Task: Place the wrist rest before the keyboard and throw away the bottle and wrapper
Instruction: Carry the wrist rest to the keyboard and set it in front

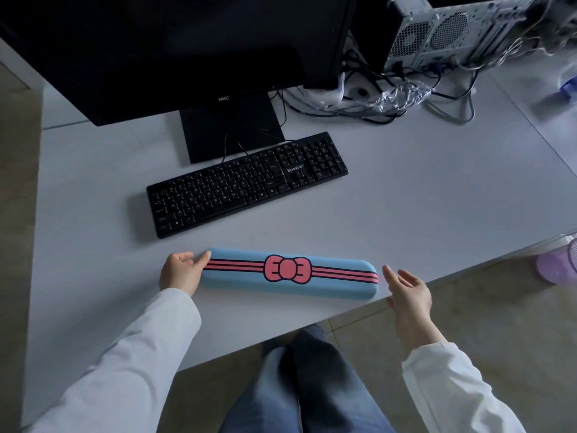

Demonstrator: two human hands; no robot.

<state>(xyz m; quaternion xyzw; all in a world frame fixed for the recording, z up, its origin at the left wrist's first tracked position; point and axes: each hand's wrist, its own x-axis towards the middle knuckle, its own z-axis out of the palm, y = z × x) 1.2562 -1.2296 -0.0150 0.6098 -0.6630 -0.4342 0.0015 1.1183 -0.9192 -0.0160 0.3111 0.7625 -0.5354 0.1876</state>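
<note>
A long blue wrist rest (327, 281) with pink stripes and a pink bow lies on the white desk (437, 198), near its front edge and a short way in front of the black keyboard (246, 182). My left hand (181, 271) grips the rest's left end, fingers over the top. My right hand (409, 295) hovers open just off the rest's right end, apart from it. A clear plastic wrapper (399, 95) lies crumpled among cables at the back. A bottle (568, 85) with a blue cap shows partly at the far right edge.
A black monitor (175, 51) stands behind the keyboard. An open computer case (449, 29) and tangled cables (359, 107) fill the back right. A purple waste basket (559, 264) stands on the floor at right. My legs are under the desk's front edge.
</note>
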